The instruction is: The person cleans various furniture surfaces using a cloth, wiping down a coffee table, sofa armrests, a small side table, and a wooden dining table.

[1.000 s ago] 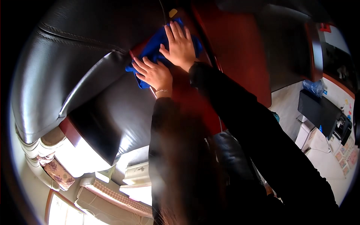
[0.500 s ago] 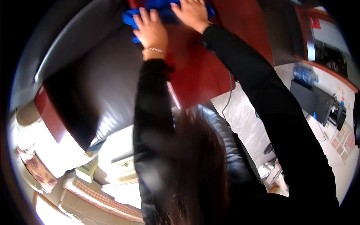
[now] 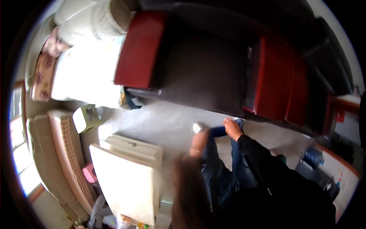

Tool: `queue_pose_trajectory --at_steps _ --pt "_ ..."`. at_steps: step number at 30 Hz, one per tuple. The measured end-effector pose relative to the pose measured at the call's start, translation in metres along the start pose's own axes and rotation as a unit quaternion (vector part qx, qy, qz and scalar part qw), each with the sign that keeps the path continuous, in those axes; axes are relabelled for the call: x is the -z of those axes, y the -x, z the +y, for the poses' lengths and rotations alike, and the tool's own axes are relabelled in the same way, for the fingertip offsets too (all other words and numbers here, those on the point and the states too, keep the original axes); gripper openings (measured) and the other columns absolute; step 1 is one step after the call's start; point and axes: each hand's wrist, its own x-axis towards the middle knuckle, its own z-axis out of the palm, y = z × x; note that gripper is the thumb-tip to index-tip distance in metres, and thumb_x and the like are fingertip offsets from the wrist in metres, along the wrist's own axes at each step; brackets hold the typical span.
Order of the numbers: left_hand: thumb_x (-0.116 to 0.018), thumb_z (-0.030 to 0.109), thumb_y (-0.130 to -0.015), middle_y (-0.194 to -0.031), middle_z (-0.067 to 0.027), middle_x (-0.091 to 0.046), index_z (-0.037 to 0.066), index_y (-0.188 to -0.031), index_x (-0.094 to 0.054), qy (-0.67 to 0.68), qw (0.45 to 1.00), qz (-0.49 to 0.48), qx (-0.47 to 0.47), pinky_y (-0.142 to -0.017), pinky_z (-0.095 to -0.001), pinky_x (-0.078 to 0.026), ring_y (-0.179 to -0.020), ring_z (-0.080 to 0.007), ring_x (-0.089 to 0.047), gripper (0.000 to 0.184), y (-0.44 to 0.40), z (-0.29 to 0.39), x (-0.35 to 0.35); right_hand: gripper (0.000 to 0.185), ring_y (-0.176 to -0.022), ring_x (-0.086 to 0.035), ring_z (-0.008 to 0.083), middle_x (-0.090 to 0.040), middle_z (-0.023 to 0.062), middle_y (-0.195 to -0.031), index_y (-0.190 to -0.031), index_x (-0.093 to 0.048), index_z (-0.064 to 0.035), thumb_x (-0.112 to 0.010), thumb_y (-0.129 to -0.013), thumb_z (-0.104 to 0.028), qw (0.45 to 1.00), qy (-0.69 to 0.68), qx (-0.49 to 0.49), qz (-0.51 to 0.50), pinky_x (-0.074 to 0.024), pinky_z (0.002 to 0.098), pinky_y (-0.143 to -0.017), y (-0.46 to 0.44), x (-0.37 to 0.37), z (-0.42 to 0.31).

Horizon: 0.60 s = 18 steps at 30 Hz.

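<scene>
The blue cloth (image 3: 217, 132) is stretched in a short band between my two hands, above my legs and the grey floor. My left hand (image 3: 199, 142) is closed on the cloth's left end, slightly blurred. At the other end, my right hand (image 3: 232, 129) grips the cloth with its fingers wrapped round it. Both hands are off the sofa, just in front of its lower edge. Part of the cloth is hidden inside my fingers.
A dark leather sofa (image 3: 206, 65) with red panels (image 3: 139, 49) spans the top. A cream table (image 3: 124, 179) stands at lower left, near a green stool (image 3: 87, 118). A pink object (image 3: 90, 173) lies beyond it. Dark equipment (image 3: 316, 175) is at right.
Both hands have left the red surface, where they lay spread on the cloth, and now hold it lower down over the floor. The view has swung left and back, showing more of the room.
</scene>
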Motion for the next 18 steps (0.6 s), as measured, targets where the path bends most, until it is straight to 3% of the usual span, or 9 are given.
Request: queue_pose_trajectory --at_steps 2,4,5,6,7,8,12,15,18 --pt "-0.066 0.023 -0.084 -0.085 -0.0160 -0.068 0.009 -0.110 -0.063 0.113 0.992 0.038 0.043 -0.070 -0.0417 -0.052 -0.079 -0.0332 -0.067 0.030 0.053 -0.062 0.047 0.014 -0.090 -0.061 0.0334 -0.064 0.0143 -0.087 -0.078 -0.071 -0.0088 -0.057 -0.075 -0.008 0.997 -0.052 -0.027 -0.054 -0.0532 0.0444 -0.076 -0.003 -0.041 -0.061" --pt "-0.063 0.011 -0.082 -0.097 -0.0144 -0.068 0.012 -0.111 -0.065 0.160 0.985 0.015 0.066 -0.056 -0.0345 -0.054 -0.060 -0.0222 -0.068 0.029 0.109 -0.091 0.117 0.018 -0.077 -0.064 0.0392 -0.065 0.0220 -0.080 -0.078 -0.069 -0.0014 -0.054 -0.081 -0.011 0.985 -0.128 -0.045 -0.108 -0.0520 0.0478 -0.074 -0.029 -0.051 -0.134" --pt "-0.075 0.024 -0.073 -0.090 -0.0133 -0.068 0.014 -0.108 -0.065 0.143 0.982 -0.003 0.122 -0.074 -0.0409 -0.051 -0.086 -0.0332 -0.065 0.038 0.132 -0.110 0.136 0.020 -0.076 -0.064 0.0391 -0.066 0.0208 -0.078 -0.076 -0.068 -0.0024 -0.054 -0.083 -0.015 0.976 -0.186 -0.074 -0.086 -0.0511 0.0473 -0.072 -0.039 -0.014 -0.186" --pt "-0.076 0.022 -0.071 -0.092 -0.0129 -0.068 0.012 -0.106 -0.066 0.079 0.990 0.038 0.114 -0.077 -0.0413 -0.050 -0.089 -0.0332 -0.065 0.038 0.154 -0.129 0.144 0.027 -0.079 -0.065 0.0390 -0.067 0.0191 -0.079 -0.077 -0.066 -0.0026 -0.055 -0.087 -0.026 0.967 -0.231 -0.016 -0.104 -0.0502 0.0472 -0.071 -0.054 -0.019 -0.211" --pt "-0.073 0.015 -0.071 -0.087 -0.0144 -0.068 0.009 -0.105 -0.066 0.064 0.984 0.151 0.069 -0.073 -0.0405 -0.051 -0.083 -0.0329 -0.066 0.036 0.176 -0.162 0.131 0.037 -0.083 -0.064 0.0385 -0.067 0.0190 -0.081 -0.085 -0.067 -0.0038 -0.055 -0.090 -0.038 0.949 -0.291 0.008 -0.124 -0.0504 0.0453 -0.075 -0.068 -0.005 -0.240" --pt "-0.071 0.012 -0.071 -0.085 -0.0155 -0.068 0.008 -0.105 -0.066 0.079 0.979 0.159 0.098 -0.070 -0.0399 -0.052 -0.080 -0.0329 -0.067 0.034 0.196 -0.163 0.147 0.055 -0.096 -0.062 0.0371 -0.067 0.0168 -0.102 -0.111 -0.064 -0.0056 -0.058 -0.086 -0.054 0.939 -0.279 0.052 -0.193 -0.0494 0.0437 -0.083 -0.082 0.017 -0.262" --pt "-0.065 0.003 -0.073 -0.082 -0.0187 -0.068 0.006 -0.105 -0.067 0.177 0.942 0.230 0.167 -0.064 -0.0383 -0.053 -0.074 -0.0323 -0.069 0.033 0.234 -0.150 0.180 0.097 -0.115 -0.052 0.0360 -0.049 0.0151 -0.133 -0.144 -0.037 -0.0116 -0.067 -0.070 -0.067 0.915 -0.144 0.302 -0.224 -0.0469 0.0448 -0.090 -0.107 0.064 -0.291" --pt "-0.069 0.019 -0.079 -0.085 -0.0213 -0.068 0.004 -0.105 -0.067 0.107 0.964 0.165 0.177 -0.070 -0.0426 -0.052 -0.082 -0.0371 -0.067 0.030 0.212 -0.141 0.179 0.087 -0.105 -0.058 0.0373 -0.056 0.0183 -0.122 -0.141 -0.041 -0.0096 -0.071 -0.072 -0.052 0.911 -0.057 0.341 -0.226 -0.0488 0.0455 -0.084 -0.125 0.084 -0.267" --pt "-0.070 0.027 -0.080 -0.086 -0.0210 -0.067 0.006 -0.102 -0.068 0.062 0.980 0.087 0.170 -0.070 -0.0464 -0.051 -0.083 -0.0397 -0.064 0.031 0.165 -0.107 0.186 0.073 -0.090 -0.063 0.0388 -0.061 0.0181 -0.111 -0.136 -0.044 -0.0080 -0.069 -0.069 -0.024 0.938 -0.054 0.256 -0.227 -0.0504 0.0460 -0.077 -0.136 0.072 -0.219"
